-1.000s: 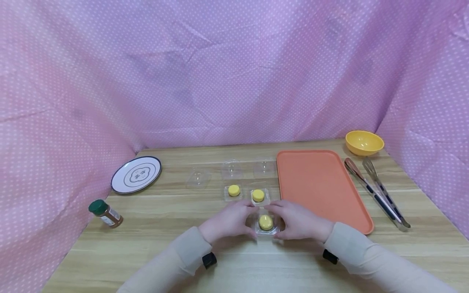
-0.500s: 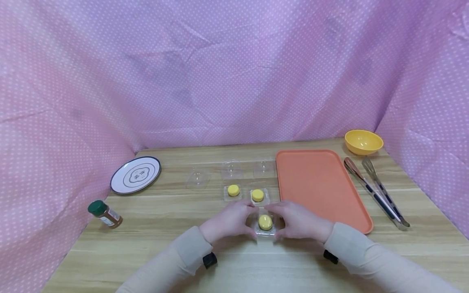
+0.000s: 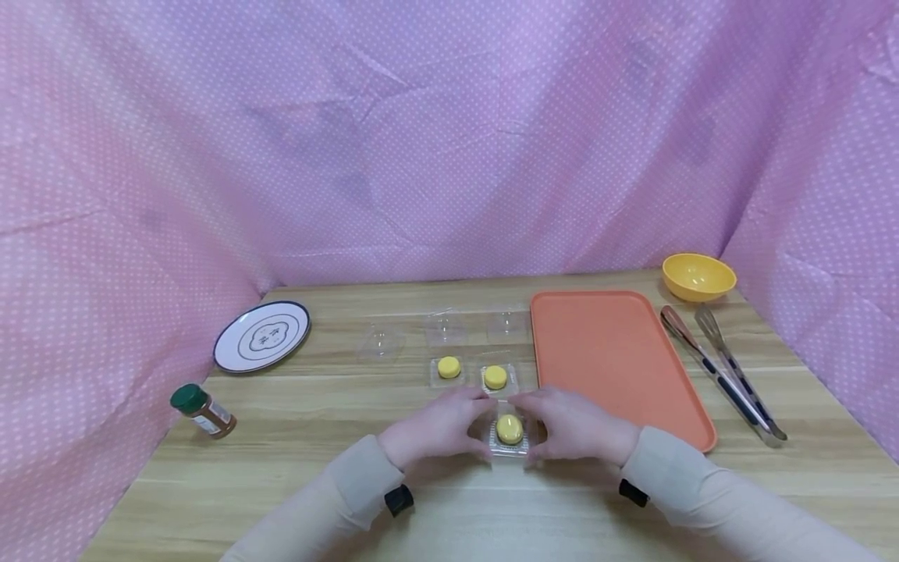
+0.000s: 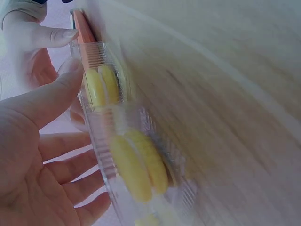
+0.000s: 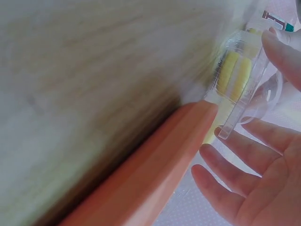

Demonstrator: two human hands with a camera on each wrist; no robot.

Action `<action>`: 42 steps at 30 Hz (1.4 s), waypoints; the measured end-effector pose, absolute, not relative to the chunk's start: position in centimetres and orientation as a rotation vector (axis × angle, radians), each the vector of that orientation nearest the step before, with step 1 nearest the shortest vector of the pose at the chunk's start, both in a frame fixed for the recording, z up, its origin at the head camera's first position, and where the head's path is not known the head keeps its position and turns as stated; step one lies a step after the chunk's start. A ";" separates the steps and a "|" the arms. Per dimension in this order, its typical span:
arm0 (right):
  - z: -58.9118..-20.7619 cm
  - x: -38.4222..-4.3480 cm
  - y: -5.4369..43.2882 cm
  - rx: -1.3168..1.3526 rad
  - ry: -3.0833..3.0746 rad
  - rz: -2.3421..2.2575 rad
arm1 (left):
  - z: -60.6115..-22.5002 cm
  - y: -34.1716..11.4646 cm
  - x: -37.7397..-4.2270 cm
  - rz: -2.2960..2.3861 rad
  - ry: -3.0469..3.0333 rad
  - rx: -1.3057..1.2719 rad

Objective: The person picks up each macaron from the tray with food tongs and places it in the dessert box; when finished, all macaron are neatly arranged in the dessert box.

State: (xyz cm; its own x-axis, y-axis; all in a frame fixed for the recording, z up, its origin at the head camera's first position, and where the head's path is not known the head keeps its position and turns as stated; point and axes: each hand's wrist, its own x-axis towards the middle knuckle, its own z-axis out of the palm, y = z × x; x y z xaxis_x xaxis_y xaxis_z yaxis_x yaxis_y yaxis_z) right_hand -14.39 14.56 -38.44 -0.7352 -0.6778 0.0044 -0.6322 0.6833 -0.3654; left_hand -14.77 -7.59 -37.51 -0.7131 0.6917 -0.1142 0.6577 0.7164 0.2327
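Observation:
In the head view a clear plastic box (image 3: 520, 449) sits between the hands, with a glossy yellow macaron (image 3: 509, 428) in it. My left hand (image 3: 449, 421) grips its left side, thumb at the near corner and fingertips at the far one. On the opposite side my right hand (image 3: 572, 425) holds it the same way. In the right wrist view a clear dome (image 5: 270, 101) bulges above the box rim. Behind stand two more clear boxes with yellow macarons (image 3: 449, 367) (image 3: 495, 377). Thin clear plastic makes its exact edges hard to see.
Clear domed lids (image 3: 380, 343) lie farther back. An orange tray (image 3: 618, 359) stands close to the right hand. Beyond it are tongs (image 3: 719, 375), a slotted utensil (image 3: 737, 375) and a yellow bowl (image 3: 695, 279). At left are a plate (image 3: 242, 351) and a green-capped spice jar (image 3: 204, 410).
Both hands stay round the box with scarcely any movement. The view shifts very slightly.

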 end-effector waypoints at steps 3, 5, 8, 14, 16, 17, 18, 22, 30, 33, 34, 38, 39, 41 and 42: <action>-38.5 -14.3 14.6 -1.075 2.765 -0.527 | -37.5 -7.7 -14.8 0.267 2.720 1.097; -38.5 -14.3 14.6 -1.081 2.766 -0.528 | -37.6 -7.8 -14.8 0.270 2.719 1.104; -38.5 -14.2 14.6 -1.092 2.770 -0.524 | -37.6 -8.0 -14.8 0.290 2.718 1.114; -38.6 -14.2 14.7 -1.110 2.776 -0.526 | -37.7 -8.4 -14.8 0.408 2.735 1.146; -38.6 -14.2 14.7 -1.119 2.778 -0.532 | -37.7 -8.6 -14.8 0.424 2.763 1.143; -38.7 -14.2 14.8 -1.125 2.780 -0.535 | -37.7 -8.8 -14.8 0.438 2.776 1.145; -38.7 -14.2 14.8 -1.134 2.782 -0.538 | -37.7 -8.9 -14.9 0.450 2.788 1.146; -38.7 -14.2 14.9 -1.152 2.785 -0.546 | -37.6 -9.5 -15.0 0.528 2.818 1.132; -38.5 -14.1 14.9 -1.165 2.788 -0.569 | -37.7 -11.5 -15.7 0.648 2.884 1.030; -38.4 -14.1 15.0 -1.171 2.802 -0.584 | -37.8 -12.5 -16.2 0.683 2.941 1.010; -38.3 -14.1 15.0 -1.176 2.810 -0.589 | -37.9 -12.8 -16.4 0.693 2.965 1.001; -38.3 -14.0 15.0 -1.201 2.846 -0.611 | -37.9 -14.1 -17.3 0.731 3.059 0.957; -38.3 -14.0 15.0 -1.209 2.856 -0.616 | -37.9 -14.5 -17.6 0.736 3.078 0.944; -38.2 -14.0 14.9 -1.223 2.877 -0.620 | -37.8 -15.0 -18.0 0.739 3.111 0.909; -38.2 -14.0 14.8 -1.225 2.888 -0.620 | -37.8 -15.4 -18.3 0.739 3.123 0.892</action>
